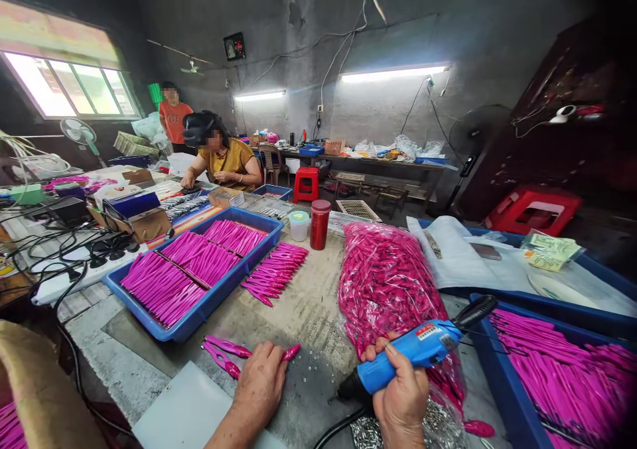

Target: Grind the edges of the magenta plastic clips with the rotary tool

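Observation:
My right hand point(402, 389) is wrapped round a blue electric screwdriver point(411, 356), its black nose and thin bit pointing down and left over the table. My left hand point(261, 379) is closed over slim, glossy pink tool pieces point(226, 346) on the tabletop. Two pink lengths stick out to its left, and a darker pink end shows to its right; the joint between them is hidden under my fingers. Small metal nuts or rings point(311, 363) lie scattered between my hands. A large clear bag of dark pink parts point(383, 283) stands behind the screwdriver.
A blue tray point(194, 326) holds rows of pink pieces; more lie beside it point(276, 270). Another blue tray point(502, 396) is at right. A red jar point(320, 227) and white tub point(298, 227) stand behind. A co-worker point(229, 160) sits across the table; another person point(174, 121) stands farther back.

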The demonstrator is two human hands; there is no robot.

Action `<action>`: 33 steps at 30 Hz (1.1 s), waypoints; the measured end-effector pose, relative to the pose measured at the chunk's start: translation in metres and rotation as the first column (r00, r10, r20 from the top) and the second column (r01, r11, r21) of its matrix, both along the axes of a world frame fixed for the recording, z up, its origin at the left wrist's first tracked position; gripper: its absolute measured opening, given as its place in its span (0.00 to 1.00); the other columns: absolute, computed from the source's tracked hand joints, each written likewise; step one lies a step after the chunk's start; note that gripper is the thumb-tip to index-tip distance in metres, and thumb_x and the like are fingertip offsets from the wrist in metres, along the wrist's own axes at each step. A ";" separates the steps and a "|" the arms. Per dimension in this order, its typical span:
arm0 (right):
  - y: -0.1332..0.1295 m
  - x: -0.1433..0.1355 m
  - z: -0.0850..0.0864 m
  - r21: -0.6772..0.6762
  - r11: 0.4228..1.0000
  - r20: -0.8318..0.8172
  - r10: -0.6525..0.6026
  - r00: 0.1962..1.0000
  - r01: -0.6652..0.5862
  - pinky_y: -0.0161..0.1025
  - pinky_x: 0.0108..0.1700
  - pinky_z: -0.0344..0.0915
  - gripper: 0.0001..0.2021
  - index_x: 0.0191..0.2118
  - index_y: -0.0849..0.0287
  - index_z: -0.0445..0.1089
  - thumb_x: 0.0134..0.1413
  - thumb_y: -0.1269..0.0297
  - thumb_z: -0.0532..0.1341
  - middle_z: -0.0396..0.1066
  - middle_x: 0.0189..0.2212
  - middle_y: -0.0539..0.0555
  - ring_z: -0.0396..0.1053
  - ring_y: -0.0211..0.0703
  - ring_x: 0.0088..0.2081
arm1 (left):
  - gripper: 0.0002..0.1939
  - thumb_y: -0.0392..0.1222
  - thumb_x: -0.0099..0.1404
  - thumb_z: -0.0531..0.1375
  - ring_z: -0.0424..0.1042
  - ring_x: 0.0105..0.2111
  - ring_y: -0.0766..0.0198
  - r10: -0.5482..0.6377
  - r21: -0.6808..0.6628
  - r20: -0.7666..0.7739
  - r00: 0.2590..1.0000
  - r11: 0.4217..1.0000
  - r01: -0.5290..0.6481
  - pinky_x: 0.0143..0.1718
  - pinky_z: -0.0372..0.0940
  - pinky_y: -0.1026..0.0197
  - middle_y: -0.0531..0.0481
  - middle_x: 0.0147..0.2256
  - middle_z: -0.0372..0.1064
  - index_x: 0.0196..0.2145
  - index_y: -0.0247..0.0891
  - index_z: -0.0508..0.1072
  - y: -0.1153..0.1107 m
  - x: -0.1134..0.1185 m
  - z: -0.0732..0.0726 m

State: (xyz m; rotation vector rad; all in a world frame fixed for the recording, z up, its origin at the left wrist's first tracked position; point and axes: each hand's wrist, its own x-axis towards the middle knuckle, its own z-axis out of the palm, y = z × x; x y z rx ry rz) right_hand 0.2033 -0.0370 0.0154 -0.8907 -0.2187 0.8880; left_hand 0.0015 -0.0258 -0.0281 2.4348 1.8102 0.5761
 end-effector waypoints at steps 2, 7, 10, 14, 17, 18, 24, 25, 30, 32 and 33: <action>0.000 0.000 0.001 0.010 1.000 0.007 0.001 1.000 -0.002 0.36 0.20 0.61 0.20 0.32 0.58 0.61 0.30 0.61 0.67 0.64 0.18 0.45 0.64 0.39 0.18 | 0.13 0.38 0.63 0.48 0.67 0.30 0.62 -0.007 0.000 0.011 1.000 1.000 0.007 0.31 0.60 0.62 0.50 0.27 0.67 0.25 0.40 0.68 -0.001 0.001 -0.001; 0.001 0.000 0.001 0.017 1.000 -0.005 0.002 1.000 -0.002 0.34 0.18 0.58 0.20 0.32 0.58 0.60 0.29 0.61 0.67 0.63 0.18 0.44 0.63 0.38 0.17 | 0.10 0.37 0.62 0.50 0.68 0.30 0.61 -0.020 -0.041 -0.014 1.000 0.999 0.019 0.31 0.61 0.62 0.49 0.29 0.68 0.26 0.40 0.69 -0.003 0.004 -0.001; 0.001 0.000 0.000 0.022 1.000 -0.018 0.008 1.000 -0.008 0.34 0.18 0.58 0.20 0.32 0.57 0.60 0.30 0.61 0.67 0.63 0.18 0.44 0.63 0.38 0.18 | 0.09 0.35 0.61 0.51 0.68 0.31 0.61 -0.008 -0.084 -0.040 0.999 0.996 0.005 0.32 0.61 0.62 0.49 0.29 0.68 0.27 0.39 0.69 -0.003 0.006 0.003; 0.001 0.001 0.000 0.024 1.000 -0.001 0.013 1.000 -0.013 0.35 0.19 0.59 0.19 0.31 0.58 0.60 0.31 0.60 0.67 0.63 0.18 0.44 0.63 0.38 0.18 | 0.09 0.35 0.61 0.52 0.68 0.33 0.61 0.003 -0.161 -0.037 0.999 0.987 -0.009 0.33 0.60 0.62 0.49 0.29 0.68 0.26 0.39 0.69 -0.003 0.007 0.012; 0.001 0.001 0.000 0.013 1.000 -0.001 0.003 1.000 -0.003 0.35 0.19 0.60 0.19 0.31 0.58 0.60 0.30 0.60 0.67 0.63 0.18 0.45 0.63 0.38 0.18 | 0.08 0.35 0.60 0.52 0.68 0.34 0.61 0.015 -0.232 -0.027 1.000 0.973 -0.021 0.34 0.59 0.62 0.50 0.29 0.68 0.26 0.39 0.69 -0.001 0.009 0.019; 0.001 0.001 0.000 0.008 1.000 -0.004 0.002 1.000 -0.002 0.35 0.19 0.60 0.20 0.32 0.58 0.60 0.30 0.60 0.67 0.64 0.18 0.45 0.63 0.38 0.18 | 0.08 0.35 0.60 0.52 0.68 0.34 0.61 0.021 -0.249 -0.021 1.000 0.968 -0.026 0.34 0.59 0.62 0.50 0.29 0.68 0.26 0.39 0.68 -0.001 0.009 0.021; 0.001 0.000 0.001 0.008 1.000 -0.016 0.006 1.000 -0.006 0.35 0.19 0.60 0.20 0.32 0.58 0.61 0.30 0.61 0.67 0.64 0.18 0.45 0.63 0.39 0.18 | 0.07 0.33 0.58 0.53 0.67 0.34 0.62 0.058 -0.314 0.021 0.998 0.948 -0.049 0.34 0.56 0.63 0.52 0.29 0.67 0.26 0.39 0.68 0.001 0.011 0.026; 0.001 -0.001 0.001 0.010 1.000 -0.017 0.004 1.000 -0.004 0.35 0.20 0.61 0.19 0.32 0.58 0.61 0.29 0.61 0.67 0.64 0.18 0.45 0.63 0.39 0.18 | 0.07 0.33 0.58 0.53 0.67 0.35 0.62 0.059 -0.320 0.020 0.998 0.946 -0.050 0.34 0.56 0.63 0.51 0.29 0.67 0.26 0.38 0.68 0.002 0.011 0.027; 0.001 -0.001 0.000 0.022 1.000 -0.042 0.014 0.999 -0.013 0.35 0.21 0.61 0.19 0.32 0.58 0.62 0.28 0.62 0.67 0.64 0.18 0.45 0.63 0.38 0.18 | 0.06 0.34 0.59 0.53 0.67 0.35 0.61 0.078 -0.330 0.009 0.997 0.941 -0.071 0.34 0.56 0.63 0.51 0.30 0.68 0.26 0.38 0.68 0.003 0.013 0.028; 0.000 -0.001 0.001 0.020 1.000 -0.043 0.011 0.999 -0.010 0.35 0.21 0.61 0.20 0.32 0.59 0.62 0.28 0.62 0.67 0.64 0.18 0.45 0.63 0.38 0.18 | 0.07 0.34 0.59 0.53 0.67 0.35 0.61 0.080 -0.323 0.009 0.997 0.944 -0.073 0.34 0.56 0.63 0.51 0.30 0.68 0.26 0.38 0.68 0.003 0.013 0.028; 0.000 -0.001 0.001 0.017 1.000 -0.042 0.009 0.999 -0.008 0.35 0.20 0.60 0.20 0.32 0.59 0.62 0.28 0.62 0.67 0.64 0.18 0.45 0.63 0.38 0.18 | 0.07 0.34 0.59 0.53 0.67 0.35 0.61 0.073 -0.316 0.009 0.997 0.947 -0.067 0.35 0.57 0.62 0.51 0.30 0.68 0.26 0.38 0.69 0.003 0.012 0.027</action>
